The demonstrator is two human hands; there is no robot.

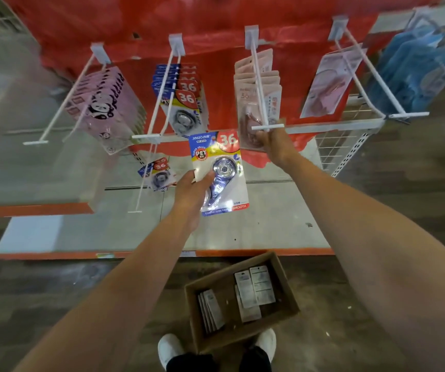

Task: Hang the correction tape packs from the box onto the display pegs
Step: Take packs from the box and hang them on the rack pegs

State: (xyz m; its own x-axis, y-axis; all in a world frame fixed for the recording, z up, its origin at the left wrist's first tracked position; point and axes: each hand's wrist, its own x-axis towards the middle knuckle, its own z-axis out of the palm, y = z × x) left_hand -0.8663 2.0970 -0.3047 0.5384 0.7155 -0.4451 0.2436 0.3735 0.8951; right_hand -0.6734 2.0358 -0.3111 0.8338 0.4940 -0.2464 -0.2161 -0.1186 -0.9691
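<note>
Two hands, left hand [192, 190] pinching one blue-and-white "36" correction tape pack [220, 173] mid-frame, right hand [271, 139] gripping one pink pack [251, 135] at the third peg [259, 84], five upper pegs, one cardboard box [240, 299] at bottom centre

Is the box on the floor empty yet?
Not empty: the open box holds packs lying face down inside.

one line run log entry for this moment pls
left hand: holds blue correction tape pack, not yet hung | right hand: grips pink pack at peg tip | box: packs remain
</note>
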